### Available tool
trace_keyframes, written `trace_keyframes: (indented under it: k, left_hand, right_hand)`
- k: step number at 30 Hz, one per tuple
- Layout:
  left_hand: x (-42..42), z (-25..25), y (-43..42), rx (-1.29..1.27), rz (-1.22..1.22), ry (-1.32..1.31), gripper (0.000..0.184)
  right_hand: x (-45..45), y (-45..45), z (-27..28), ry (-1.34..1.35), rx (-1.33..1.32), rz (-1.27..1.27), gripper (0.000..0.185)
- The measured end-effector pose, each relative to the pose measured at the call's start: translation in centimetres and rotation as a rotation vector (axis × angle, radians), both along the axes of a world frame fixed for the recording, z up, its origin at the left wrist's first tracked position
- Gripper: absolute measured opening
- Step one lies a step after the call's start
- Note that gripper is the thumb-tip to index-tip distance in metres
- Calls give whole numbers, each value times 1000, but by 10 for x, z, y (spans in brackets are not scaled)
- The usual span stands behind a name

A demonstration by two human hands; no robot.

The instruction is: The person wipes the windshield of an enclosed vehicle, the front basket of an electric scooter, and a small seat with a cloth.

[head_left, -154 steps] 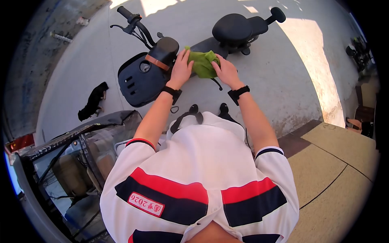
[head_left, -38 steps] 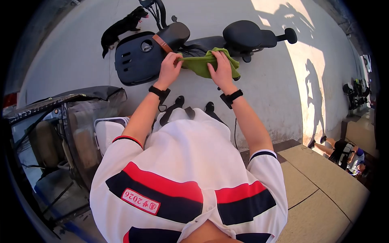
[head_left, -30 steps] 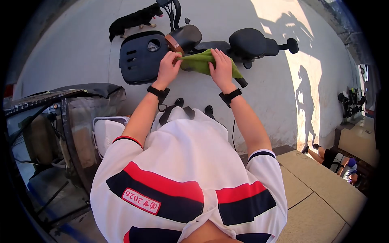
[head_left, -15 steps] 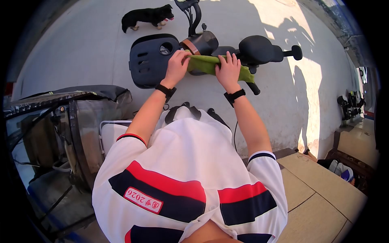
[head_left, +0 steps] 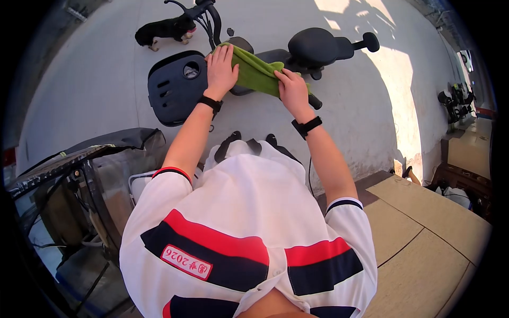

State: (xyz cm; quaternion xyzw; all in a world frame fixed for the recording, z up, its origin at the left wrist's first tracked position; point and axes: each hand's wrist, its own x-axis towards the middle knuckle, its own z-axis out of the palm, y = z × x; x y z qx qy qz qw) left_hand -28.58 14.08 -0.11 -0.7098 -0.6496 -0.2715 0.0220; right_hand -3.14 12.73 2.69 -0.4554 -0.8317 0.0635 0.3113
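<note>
A green cloth (head_left: 253, 74) is stretched between my hands, its upper edge folded over. My left hand (head_left: 220, 71) holds its left end, fingers laid over the edge and the thumb apart. At the right end, my right hand (head_left: 294, 91) pinches the cloth with thumb and fingers. Beneath the cloth stands an electric scooter with a black seat (head_left: 314, 49), a dark plastic basket (head_left: 177, 90) and a handlebar (head_left: 213, 24). The cloth hides part of the scooter's middle. A black grip (head_left: 315, 102) pokes out beside my right hand.
A black dog (head_left: 167, 32) stands beyond the basket. To my left is a vehicle with a dark cover (head_left: 101, 146) and clear panels. Tan boards (head_left: 424, 222) lie at the right, with another person's foot (head_left: 409, 174) near them. Sunlight crosses the concrete ground (head_left: 355, 122).
Both hands have moved up in view with the cloth, which now hangs wider and covers the brown part of the scooter. The scooter and dog appear shifted left.
</note>
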Motion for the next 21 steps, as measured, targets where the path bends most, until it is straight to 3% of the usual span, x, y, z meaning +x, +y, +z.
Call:
trace_keyframes:
  k: [4, 13, 16, 21]
  left_hand:
    - [2, 3, 4, -15, -55, 67, 59]
    - [9, 1, -5, 140, -153, -165, 30]
    - [11, 7, -13, 65, -154, -136, 26]
    - [27, 9, -19, 55, -180, -302, 23]
  right_hand:
    - [7, 2, 1, 36, -36, -12, 31]
    - [20, 3, -15, 94, -13, -51, 29]
    - [24, 2, -13, 176, 8, -6, 23]
    - [44, -7, 5, 247, -30, -55, 20]
